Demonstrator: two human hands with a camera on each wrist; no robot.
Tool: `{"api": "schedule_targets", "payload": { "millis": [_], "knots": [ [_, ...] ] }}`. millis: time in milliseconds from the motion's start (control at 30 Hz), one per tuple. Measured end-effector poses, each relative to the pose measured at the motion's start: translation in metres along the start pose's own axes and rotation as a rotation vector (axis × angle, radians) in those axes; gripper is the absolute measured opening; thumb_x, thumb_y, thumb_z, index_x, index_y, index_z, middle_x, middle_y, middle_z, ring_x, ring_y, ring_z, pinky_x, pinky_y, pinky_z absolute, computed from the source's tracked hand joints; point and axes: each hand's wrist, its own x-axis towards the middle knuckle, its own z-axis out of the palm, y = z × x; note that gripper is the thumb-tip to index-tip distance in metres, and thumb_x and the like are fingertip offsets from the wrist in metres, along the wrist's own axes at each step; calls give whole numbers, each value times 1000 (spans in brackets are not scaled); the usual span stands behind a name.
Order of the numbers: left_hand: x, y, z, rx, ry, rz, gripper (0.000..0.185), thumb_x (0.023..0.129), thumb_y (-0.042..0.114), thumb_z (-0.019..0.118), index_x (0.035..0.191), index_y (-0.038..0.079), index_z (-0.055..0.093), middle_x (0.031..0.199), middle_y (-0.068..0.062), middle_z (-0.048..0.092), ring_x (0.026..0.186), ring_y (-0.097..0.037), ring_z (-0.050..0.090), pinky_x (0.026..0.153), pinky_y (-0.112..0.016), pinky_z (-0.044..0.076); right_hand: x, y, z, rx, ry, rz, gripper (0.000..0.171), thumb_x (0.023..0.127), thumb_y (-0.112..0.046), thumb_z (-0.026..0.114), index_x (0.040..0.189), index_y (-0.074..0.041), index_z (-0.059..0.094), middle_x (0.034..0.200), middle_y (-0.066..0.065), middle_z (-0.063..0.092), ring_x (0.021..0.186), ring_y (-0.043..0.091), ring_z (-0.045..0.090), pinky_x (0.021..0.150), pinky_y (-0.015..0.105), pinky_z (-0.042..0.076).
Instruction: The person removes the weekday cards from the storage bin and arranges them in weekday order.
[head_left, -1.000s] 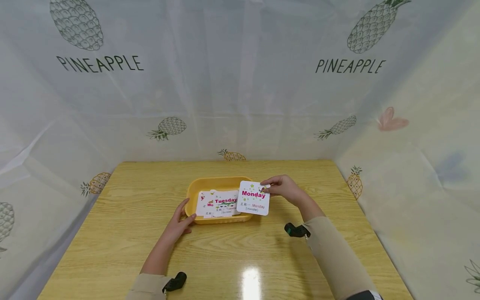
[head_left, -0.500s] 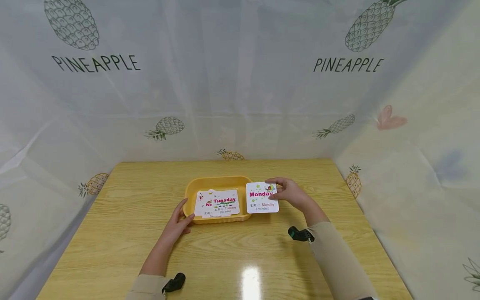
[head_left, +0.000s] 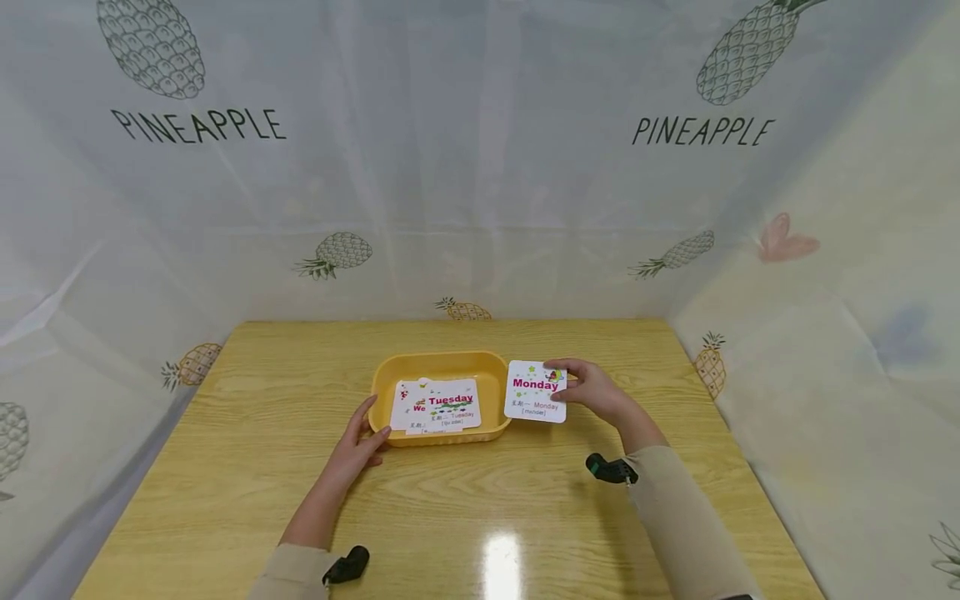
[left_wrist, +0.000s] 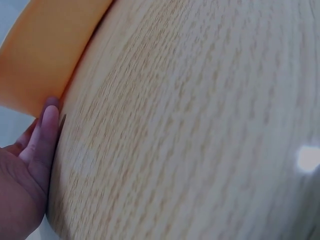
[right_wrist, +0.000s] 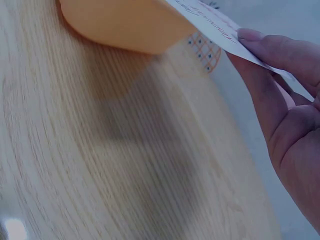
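Head view shows the right hand (head_left: 592, 390) pinching the Monday card (head_left: 536, 391) just right of the yellow tray (head_left: 438, 364); the left hand (head_left: 358, 442), fingers relaxed, touches its corner. Tuesday card (head_left: 450, 405) and others remain inside.

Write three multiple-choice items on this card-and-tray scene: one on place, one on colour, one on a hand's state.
1. Where is the Monday card?
A. in the tray
B. held just right of the tray
C. flat on the table's left edge

2. What colour is the tray?
A. blue
B. yellow
C. black

3. What does the left hand do?
A. touches the tray's near left corner
B. holds a card
C. hangs off the table

Answers: B, the right hand pinches it beside the rim; B, its walls show yellow; A, fingers meet that corner.
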Motion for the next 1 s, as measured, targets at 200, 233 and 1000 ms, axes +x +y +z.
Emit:
{"api": "schedule_targets", "payload": {
  "millis": [200,233,1000],
  "knots": [
    [0,-2,0,0,6,-1,69,97,26,64,154,30,25,140,-19,41,93,-20,62,69,-30,54,3,7,-8,13,23,18,55,88,1,70,139,-5,52,129,19,56,103,25,65,86,43,53],
    [0,-2,0,0,7,-3,70,97,26,64,154,31,25,141,-19,41,93,-20,62,69,-30,53,4,8,-9,16,23,20,55,88,1,69,140,-5,51,128,19,56,103,24,65,85,42,53],
    [2,-4,0,-33,22,-21,71,96,29,64,154,36,24,142,-16,41,95,-20,61,70,-28,53,23,35,-15,-23,-11,76,58,89,5,66,143,0,46,137,24,47,118,33,54,85,33,53]
  ]
}}
